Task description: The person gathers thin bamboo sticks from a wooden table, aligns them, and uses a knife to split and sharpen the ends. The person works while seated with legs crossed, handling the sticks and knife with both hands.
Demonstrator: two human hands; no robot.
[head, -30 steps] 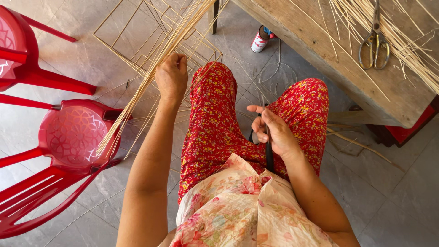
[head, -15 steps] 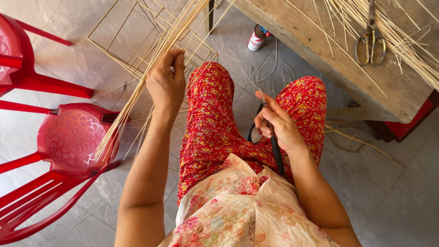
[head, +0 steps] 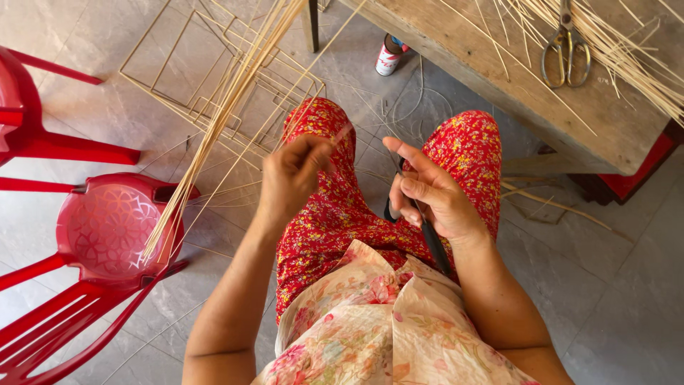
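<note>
My left hand (head: 292, 175) is raised over my lap and pinches one thin bamboo strip (head: 235, 182) that runs down to the left. My right hand (head: 431, 196) is beside it, gripping a dark-handled knife (head: 431, 246) whose handle points back toward my body; its fingers are partly spread. A bundle of bamboo strips (head: 221, 117) leans from the top of the view down onto the red plastic chair (head: 107, 228). My legs in red flowered trousers (head: 335, 214) are below both hands.
A wooden table (head: 570, 107) at the top right carries loose strips and scissors (head: 566, 46). Bamboo frames (head: 185, 71) lie on the tiled floor. A small can (head: 390, 55) stands under the table. A second red chair (head: 28, 121) is at the left.
My left hand has left the bundle and come back toward my lap with a single strip. My right hand has opened its fingers a little and shifted toward the left hand.
</note>
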